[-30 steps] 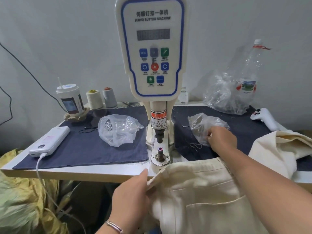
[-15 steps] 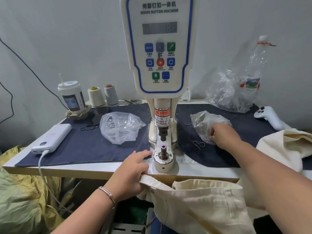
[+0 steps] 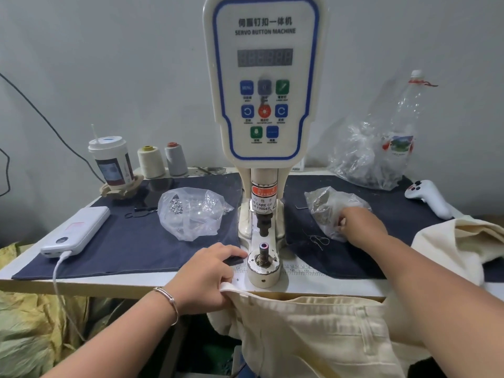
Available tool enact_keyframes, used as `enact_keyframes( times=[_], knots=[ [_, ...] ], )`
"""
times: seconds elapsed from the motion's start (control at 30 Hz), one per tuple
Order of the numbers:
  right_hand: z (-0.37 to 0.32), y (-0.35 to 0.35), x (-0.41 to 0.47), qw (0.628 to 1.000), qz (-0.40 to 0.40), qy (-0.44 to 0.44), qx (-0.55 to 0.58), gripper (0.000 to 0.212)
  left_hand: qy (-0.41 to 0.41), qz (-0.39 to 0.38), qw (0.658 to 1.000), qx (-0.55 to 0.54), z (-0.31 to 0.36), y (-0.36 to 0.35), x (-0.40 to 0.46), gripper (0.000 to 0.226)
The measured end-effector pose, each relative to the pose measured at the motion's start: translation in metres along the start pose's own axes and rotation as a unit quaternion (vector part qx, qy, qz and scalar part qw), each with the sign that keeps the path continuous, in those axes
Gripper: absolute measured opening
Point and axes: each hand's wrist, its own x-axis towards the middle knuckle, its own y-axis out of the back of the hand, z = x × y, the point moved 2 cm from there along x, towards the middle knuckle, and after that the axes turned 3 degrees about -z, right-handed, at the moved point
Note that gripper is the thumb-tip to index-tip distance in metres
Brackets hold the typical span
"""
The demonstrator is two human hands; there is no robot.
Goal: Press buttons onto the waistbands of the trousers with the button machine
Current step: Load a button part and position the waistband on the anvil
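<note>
Two hands work either side of the button machine (image 3: 263, 77), and the change shows on the left first. Low and left of centre, the left hand (image 3: 207, 276) has come forward over the last second: it now rests on the front edge of the desk (image 3: 136, 282), forefinger stretched toward the round lower die (image 3: 263, 264), while thumb and curled fingers pinch the end of the waistband (image 3: 231, 289). The cream trousers (image 3: 313, 336) have dropped with it; a moment ago they were bunched up against the die, now they hang below the desk edge at lower centre, the waistband corner just beside the die base and not yet over it. That leaves the die post bare, which I judge is meant, so a button part can be seated first. Right of the machine, the right hand (image 3: 360, 225) has stayed at the small plastic bag (image 3: 332, 208) on the dark cloth (image 3: 381, 255), fingers curled into it; whether that grip has a button I cannot tell. Next, probably, loading the die, then laying the waistband across.
</note>
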Motion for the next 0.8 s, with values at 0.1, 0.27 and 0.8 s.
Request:
enact_keyframes(
  times=[0.1, 0.27, 0.8],
  knots=[
    [0.004, -0.004, -0.002, 0.998, 0.067, 0.015, 0.011, 0.017, 0.021, 0.048, 0.997, -0.060, -0.001, -0.003, 0.000, 0.038],
    [0.007, -0.006, -0.001, 0.995, 0.095, 0.012, 0.032, 0.016, 0.032, 0.061, 0.995, -0.075, -0.006, -0.008, 0.003, 0.037],
    [0.002, 0.014, -0.050, 0.962, 0.194, 0.026, 0.192, 0.011, 0.041, 0.059, 0.994, -0.086, -0.006, -0.009, 0.003, 0.042]
  ],
)
